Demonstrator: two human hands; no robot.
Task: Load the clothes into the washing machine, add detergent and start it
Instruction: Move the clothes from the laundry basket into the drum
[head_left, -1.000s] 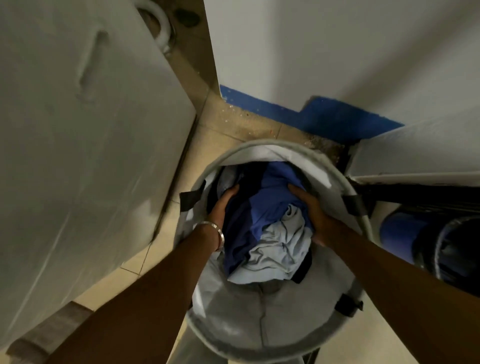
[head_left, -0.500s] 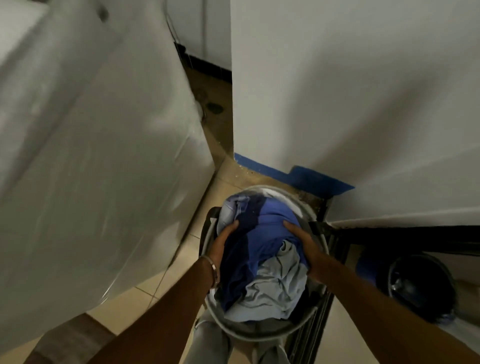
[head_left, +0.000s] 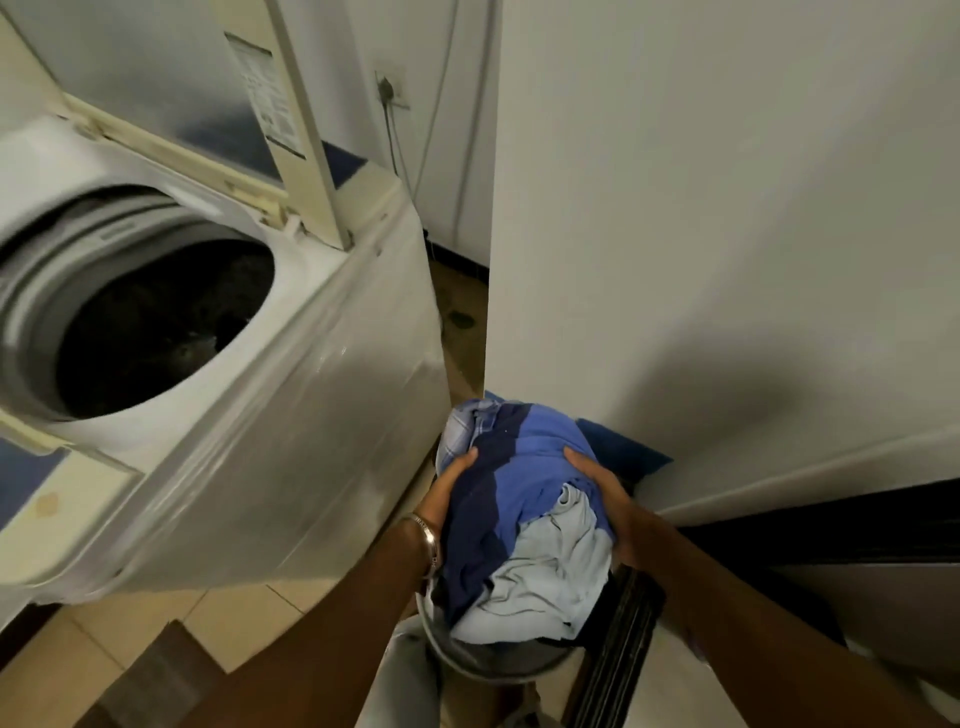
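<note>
White walls and a tiled floor (head_left: 244, 618) frame a cramped laundry corner. We grip a bundle of clothes (head_left: 524, 514), dark blue, bright blue and pale blue, between both hands at five o'clock in the frame, directly above a round laundry basket (head_left: 498, 665). Our left hand (head_left: 448, 488), a metal bangle (head_left: 428, 540) at the wrist, cups the bundle's left side, fingers curled against the cloth. Our right hand (head_left: 605, 499) presses the right side, fingers spread wide over the fabric. At nine o'clock stands the top-loading washing machine (head_left: 291, 415), lid (head_left: 208, 83) raised, its dark drum (head_left: 156, 322) open. A white wall panel (head_left: 727, 234) rises at two o'clock.
</note>
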